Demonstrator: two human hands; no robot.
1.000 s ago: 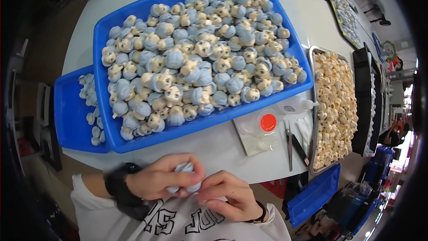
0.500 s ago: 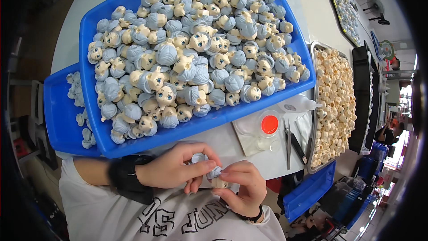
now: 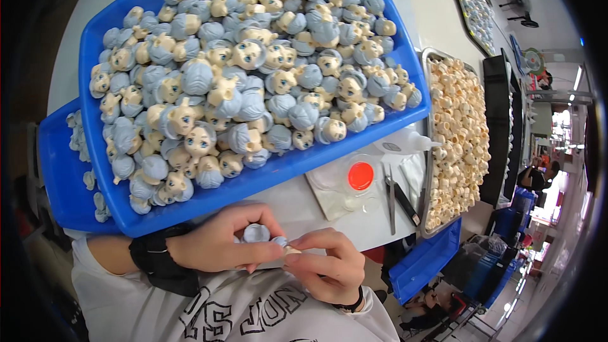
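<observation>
Over my lap, just in front of the large blue tray, both hands meet around a small doll head [image 3: 291, 250]. My left hand [image 3: 221, 239] is closed, its thumb and fingers on the blue-grey hair side of the head. A hollow blue-grey hair piece [image 3: 256, 233] also sits in that hand, its round inside facing up. My right hand [image 3: 330, 265] pinches the cream-coloured part of the head between thumb and fingertips. Fingers cover most of the head, and its face is hidden.
The large blue tray [image 3: 266, 174] is heaped with doll heads. A smaller blue tray [image 3: 60, 174] with hair pieces lies left. Rightward are a red-topped jar [image 3: 361, 176], tweezers [image 3: 391, 206], a black-handled tool [image 3: 405, 204], a squeeze bottle [image 3: 405, 142] and a metal tray [image 3: 428, 171] of cream parts.
The view has shifted, so the trays appear further left. Both hands remain together on the doll head; the head is now more covered by fingers, and the hollow hair piece shows more.
</observation>
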